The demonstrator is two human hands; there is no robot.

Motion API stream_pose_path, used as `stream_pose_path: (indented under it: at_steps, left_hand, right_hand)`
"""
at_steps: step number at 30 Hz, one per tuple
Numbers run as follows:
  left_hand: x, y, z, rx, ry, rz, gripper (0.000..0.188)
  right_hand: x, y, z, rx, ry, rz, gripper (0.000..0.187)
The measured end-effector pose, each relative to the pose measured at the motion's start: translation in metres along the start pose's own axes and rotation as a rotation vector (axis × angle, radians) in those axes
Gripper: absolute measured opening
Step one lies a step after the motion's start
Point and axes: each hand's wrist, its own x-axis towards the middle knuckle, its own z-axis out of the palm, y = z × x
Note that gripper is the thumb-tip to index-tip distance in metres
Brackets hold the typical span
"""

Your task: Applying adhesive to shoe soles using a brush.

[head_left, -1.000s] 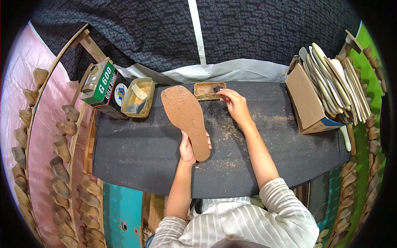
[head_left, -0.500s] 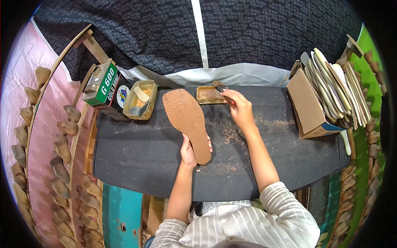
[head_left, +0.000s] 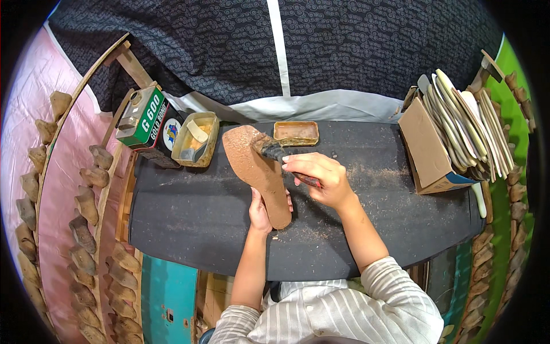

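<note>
My left hand [head_left: 261, 212] grips the narrow heel end of a brown shoe sole [head_left: 243, 159], thumb on its face and fingertips showing at the right edge. The sole is held tilted over the table, its wide end pointing away from me. In my right hand [head_left: 322, 179] is a dark-handled brush [head_left: 276, 150], its bristles touching the upper right of the sole. A wet sheen shows on the wide end. Just beyond the brush stands a small rectangular tray [head_left: 296, 141] with brownish liquid in it.
A green and black metal can [head_left: 140, 123] and a plastic tub [head_left: 212, 150] with scrapers stand at the left. On the right, a cardboard box [head_left: 429, 150] holds several pale sole-shaped pieces [head_left: 452, 120]. Brown crumbs dot the dark table cloth [head_left: 189, 229]. Racks of wooden shoe lasts [head_left: 86, 205] line both sides.
My right hand has brought the brush from the small tray toward me and left, onto the sole. The wide end of the sole looks shinier. My left hand has barely moved.
</note>
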Motion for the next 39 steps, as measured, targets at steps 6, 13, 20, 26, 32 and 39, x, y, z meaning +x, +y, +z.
stream_pose_path:
  at_steps: [6,13,20,26,32,39]
  left_hand:
    - [0.000,0.003,-0.004,0.040,0.044,0.046,0.073]
    - [0.000,0.007,-0.015,0.019,0.029,0.142,0.069]
    - [0.000,0.016,0.001,-0.066,0.276,0.258,0.060]
    - [0.002,0.016,-0.013,-0.012,0.285,0.345,0.059]
    - [0.000,0.018,-0.012,0.025,0.116,0.337,0.062]
    - [-0.002,0.008,-0.007,0.009,0.082,0.169,0.060]
  right_hand:
    - [-0.003,-0.002,-0.003,0.044,-0.074,-0.001,0.034]
    - [-0.004,-0.010,0.001,0.135,-0.127,-0.021,0.033]
    - [-0.006,-0.015,0.006,0.173,-0.206,-0.051,0.034]
    - [-0.007,-0.019,0.007,0.225,-0.272,-0.050,0.032]
    - [-0.005,-0.021,-0.001,0.240,-0.438,0.035,0.039]
    - [-0.001,-0.022,0.009,0.135,-0.077,0.012,0.035]
